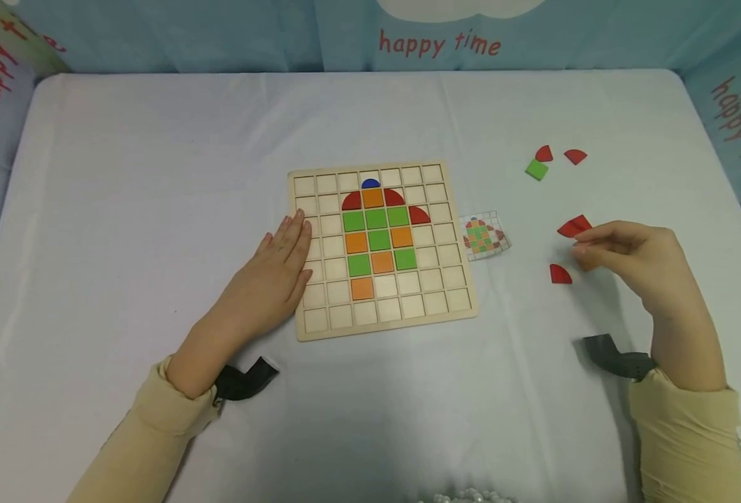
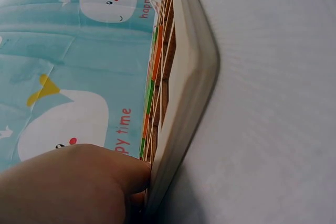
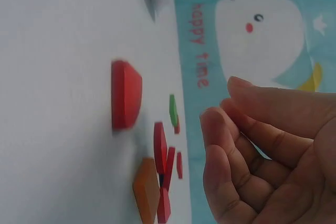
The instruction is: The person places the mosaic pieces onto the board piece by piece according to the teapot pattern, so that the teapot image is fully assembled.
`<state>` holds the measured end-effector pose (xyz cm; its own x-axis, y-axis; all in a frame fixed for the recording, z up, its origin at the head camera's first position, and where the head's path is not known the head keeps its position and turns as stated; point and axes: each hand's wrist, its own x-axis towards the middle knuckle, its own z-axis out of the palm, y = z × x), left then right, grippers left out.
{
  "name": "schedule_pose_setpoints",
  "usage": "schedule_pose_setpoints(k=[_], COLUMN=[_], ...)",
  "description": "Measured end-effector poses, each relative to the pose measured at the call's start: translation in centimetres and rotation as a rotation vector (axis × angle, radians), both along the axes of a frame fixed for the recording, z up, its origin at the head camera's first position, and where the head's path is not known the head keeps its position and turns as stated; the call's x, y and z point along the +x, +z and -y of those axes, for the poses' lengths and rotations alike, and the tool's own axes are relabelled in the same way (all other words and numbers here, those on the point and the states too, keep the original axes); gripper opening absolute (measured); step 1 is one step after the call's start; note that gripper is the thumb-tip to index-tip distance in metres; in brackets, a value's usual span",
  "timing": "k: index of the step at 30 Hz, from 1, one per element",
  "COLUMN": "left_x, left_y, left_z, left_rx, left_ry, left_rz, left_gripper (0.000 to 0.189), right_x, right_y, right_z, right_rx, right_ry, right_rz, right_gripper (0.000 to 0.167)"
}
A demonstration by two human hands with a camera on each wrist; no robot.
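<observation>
My left hand (image 1: 276, 272) rests on the left edge of a wooden grid board (image 1: 386, 328), fingers straight across its rim. In the board lie orange tiles (image 1: 382, 263), green tiles (image 1: 375, 219), red quarter-round tiles (image 1: 419, 214) and a blue half-round tile (image 1: 370, 184). To the right, my right hand (image 1: 641, 262) hovers beside some loose red tiles (image 1: 574, 226), fingers loosely bent. Nothing shows between its fingertips in the right wrist view. An orange tile (image 3: 146, 190) lies by those red tiles there; the hand hides it in the head view. Another red tile (image 1: 560, 274) lies nearer me.
A small pattern card (image 1: 486, 235) lies against the board's right edge. Farther back are a loose green tile (image 1: 537, 170) and two red tiles (image 1: 575, 156). White cloth (image 1: 156, 175) covers the table, and a blue printed curtain (image 1: 345, 35) hangs behind it.
</observation>
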<state>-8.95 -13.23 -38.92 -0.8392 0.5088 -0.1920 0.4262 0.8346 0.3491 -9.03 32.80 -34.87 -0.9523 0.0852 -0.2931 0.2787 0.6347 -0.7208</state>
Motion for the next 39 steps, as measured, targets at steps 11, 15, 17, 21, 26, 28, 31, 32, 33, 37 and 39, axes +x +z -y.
schedule_pose_setpoints(k=[11,15,17,21,26,28,31,32,33,37,39], left_x=[0.0,0.0,0.0,0.0,0.1,0.1,0.1,0.1,0.1,0.1,0.1], left_y=[-0.1,-0.1,-0.1,0.0,-0.2,-0.2,-0.3,-0.3,-0.4,-0.3,-0.3], left_z=[0.0,0.0,0.0,0.0,0.1,0.1,0.1,0.1,0.1,0.1,0.1], left_rx=[0.004,0.006,0.007,0.005,0.006,0.009,0.015,0.015,0.014,0.016,0.016], left_ry=[-0.001,0.001,0.000,-0.002,0.000,0.003,0.004,0.003,0.002,0.001,0.002], left_rz=[-0.002,-0.001,-0.001,0.002,-0.004,-0.004,-0.005,-0.006,-0.007,-0.006,-0.007], left_gripper=[0.059,0.059,0.059,0.059,0.059,0.059,0.059,0.059,0.059,0.059,0.059], right_x=[-0.4,-0.8,-1.2,-2.7,-5.2,-6.3,-7.9,-8.3,-8.8,-10.2,-10.7], right_y=[-0.5,-0.6,-0.7,-0.6,-0.4,-0.4,-0.5,-0.6,-0.7,-0.9,-1.1], right_z=[-1.4,-1.4,-1.3,-0.7,0.6,1.1,1.6,1.6,1.7,1.7,1.8], right_rx=[0.027,0.017,0.003,-0.017,-0.023,-0.028,-0.039,-0.041,-0.046,-0.054,-0.056], right_ry=[-0.038,-0.036,-0.039,-0.055,-0.073,-0.065,-0.049,-0.043,-0.046,-0.103,-0.145], right_rz=[-0.028,-0.022,-0.019,-0.025,-0.041,-0.041,-0.015,-0.006,0.007,0.060,0.072], right_gripper=[0.021,0.020,0.020,0.019,0.021,0.021,0.020,0.020,0.019,0.013,0.013])
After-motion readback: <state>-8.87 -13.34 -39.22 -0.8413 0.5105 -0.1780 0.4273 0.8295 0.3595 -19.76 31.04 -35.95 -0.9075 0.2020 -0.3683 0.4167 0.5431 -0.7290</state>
